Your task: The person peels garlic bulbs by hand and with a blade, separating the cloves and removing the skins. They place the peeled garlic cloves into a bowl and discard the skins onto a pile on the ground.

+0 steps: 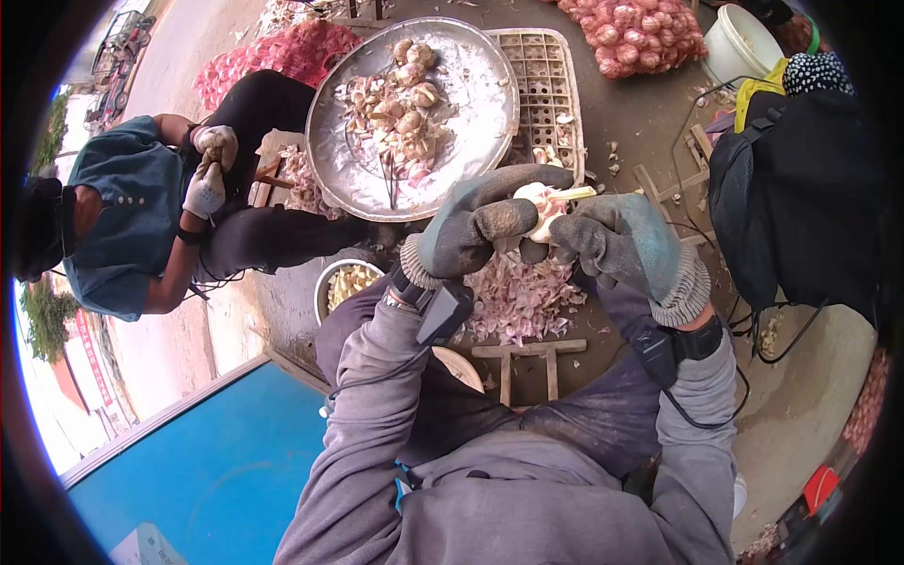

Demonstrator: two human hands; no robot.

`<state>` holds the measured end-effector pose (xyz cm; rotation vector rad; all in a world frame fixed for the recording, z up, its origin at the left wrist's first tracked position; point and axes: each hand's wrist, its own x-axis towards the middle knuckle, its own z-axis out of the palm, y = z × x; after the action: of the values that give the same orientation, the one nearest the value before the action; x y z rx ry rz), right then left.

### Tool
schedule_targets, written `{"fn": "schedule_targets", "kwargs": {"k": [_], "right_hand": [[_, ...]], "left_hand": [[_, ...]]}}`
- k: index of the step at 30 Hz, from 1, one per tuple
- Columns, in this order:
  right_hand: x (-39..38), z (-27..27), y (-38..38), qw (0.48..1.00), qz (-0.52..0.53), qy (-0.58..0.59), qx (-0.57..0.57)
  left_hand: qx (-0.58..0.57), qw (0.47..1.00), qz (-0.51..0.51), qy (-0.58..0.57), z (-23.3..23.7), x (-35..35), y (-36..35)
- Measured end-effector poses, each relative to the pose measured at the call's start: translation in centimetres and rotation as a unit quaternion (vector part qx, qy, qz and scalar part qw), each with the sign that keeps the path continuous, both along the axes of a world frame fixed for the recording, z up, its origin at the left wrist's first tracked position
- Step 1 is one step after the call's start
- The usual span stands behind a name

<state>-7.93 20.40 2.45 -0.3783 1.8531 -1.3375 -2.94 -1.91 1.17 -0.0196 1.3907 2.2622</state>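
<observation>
A partly peeled garlic bulb (543, 209) with a pale stem pointing right is held between my gloved hands, at the right edge of a large round metal tray (330, 141). My left hand (485, 221) has its fingers and thumb closed round the bulb. From the right, my right hand (617, 240) pinches at the bulb, its fingertips touching it. Whole garlic bulbs (410, 122) and loose pieces lie in the tray. Pinkish garlic skins (523, 297) are heaped below my hands.
A co-worker (127, 207) in white gloves sits at the left. A plastic crate (537, 85) stands behind the tray. Net bags of garlic (631, 38), a white bucket (739, 47), a black backpack (800, 188), a bowl of cloves (348, 284) and a wooden stool (529, 351) surround me.
</observation>
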Motion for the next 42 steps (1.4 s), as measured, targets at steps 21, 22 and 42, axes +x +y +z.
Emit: {"fn": "schedule_targets", "kwargs": {"k": [21, 22, 42], "right_hand": [[3.1, -2.9, -2.1, 0.930, 0.065, 0.361, 0.008], [3.0, -2.7, -2.2, 0.929, 0.067, 0.365, 0.011], [2.0, -0.6, -1.5, 0.934, 0.144, 0.320, 0.070]], "left_hand": [[-0.154, 0.981, 0.092, 0.076, -2.6, -0.4, -0.1], [-0.118, 0.984, 0.107, 0.079, -3.1, -0.4, -0.1], [0.024, 0.974, 0.220, 0.052, -1.0, -0.2, 1.3]]}}
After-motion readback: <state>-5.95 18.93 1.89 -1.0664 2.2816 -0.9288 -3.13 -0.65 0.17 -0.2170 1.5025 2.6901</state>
